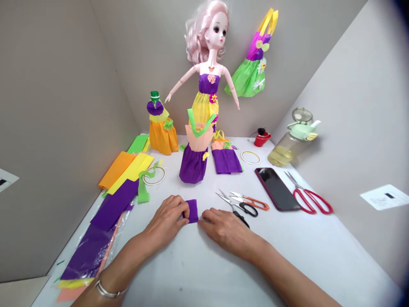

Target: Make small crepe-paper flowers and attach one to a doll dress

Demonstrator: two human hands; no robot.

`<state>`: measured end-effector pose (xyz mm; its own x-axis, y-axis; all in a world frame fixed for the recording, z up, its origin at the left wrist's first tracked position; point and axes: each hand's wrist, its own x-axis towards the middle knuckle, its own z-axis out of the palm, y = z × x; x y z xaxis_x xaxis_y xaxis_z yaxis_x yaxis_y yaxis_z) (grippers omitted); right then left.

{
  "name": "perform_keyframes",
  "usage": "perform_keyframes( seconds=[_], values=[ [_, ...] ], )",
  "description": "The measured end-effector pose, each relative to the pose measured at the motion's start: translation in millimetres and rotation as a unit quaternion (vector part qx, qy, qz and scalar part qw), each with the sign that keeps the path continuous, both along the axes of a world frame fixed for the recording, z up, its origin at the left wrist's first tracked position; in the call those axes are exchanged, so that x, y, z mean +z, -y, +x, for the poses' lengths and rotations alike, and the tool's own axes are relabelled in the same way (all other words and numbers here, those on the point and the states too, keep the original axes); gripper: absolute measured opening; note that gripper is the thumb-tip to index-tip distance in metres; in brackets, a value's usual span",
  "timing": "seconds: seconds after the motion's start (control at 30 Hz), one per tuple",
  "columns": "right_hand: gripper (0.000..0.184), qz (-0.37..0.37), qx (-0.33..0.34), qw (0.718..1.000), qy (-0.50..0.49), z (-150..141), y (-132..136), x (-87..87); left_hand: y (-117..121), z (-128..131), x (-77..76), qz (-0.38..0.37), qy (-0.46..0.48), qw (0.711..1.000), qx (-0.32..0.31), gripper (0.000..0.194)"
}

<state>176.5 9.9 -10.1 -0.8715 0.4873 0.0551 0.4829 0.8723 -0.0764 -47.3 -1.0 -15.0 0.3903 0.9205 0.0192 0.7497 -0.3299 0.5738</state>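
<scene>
A small folded piece of purple crepe paper (192, 211) lies on the white tabletop (191, 273) just in front of me. My left hand (166, 217) pinches its left edge between fingers and thumb. My right hand (225, 230) rests palm down on the table, its fingertips at the paper's lower right corner. I cannot tell whether those fingers grip the paper. A silver bracelet (107, 292) circles my left wrist.
Crepe-paper sheets (115, 204) lie along the left. Ahead stand a doll in a paper dress (204, 94) and paper garments (191, 164). Several pairs of scissors (311, 200), a phone (276, 189), a red cup (262, 139) and a bottle (287, 145) sit at right.
</scene>
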Motion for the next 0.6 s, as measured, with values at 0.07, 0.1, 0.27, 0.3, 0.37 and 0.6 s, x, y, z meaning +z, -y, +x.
perform_keyframes(
  seconds=[0.07, 0.1, 0.27, 0.3, 0.37, 0.6],
  values=[
    [0.015, -0.009, -0.009, 1.0, -0.009, 0.7, -1.4, -0.8, 0.4, -0.2, 0.5, 0.002, 0.007, 1.0, -0.012, 0.017],
    [0.015, -0.012, -0.014, 1.0, -0.018, 0.8, -2.0, -1.6, 0.8, 0.0, 0.6, 0.007, 0.009, 1.0, -0.018, 0.018],
    [0.018, 0.008, -0.018, 0.998, -0.068, -2.9, -0.9, -4.2, 2.4, 2.1, 1.1, 0.034, 0.016, 0.999, -0.027, 0.02],
    [0.018, 0.009, -0.011, 0.998, -0.068, -4.5, 0.0, -4.0, 2.4, 2.3, 1.1, 0.031, 0.016, 0.999, -0.02, 0.019],
    [0.016, 0.002, 0.0, 0.998, -0.06, -8.2, 1.7, -3.6, 1.9, 2.2, 0.5, 0.013, 0.016, 1.0, -0.004, 0.017],
    [0.013, 0.006, -0.005, 0.996, -0.094, -12.4, -1.6, -22.8, 2.3, -0.3, -8.2, -0.021, 0.039, 0.999, 0.024, 0.015]
  ],
)
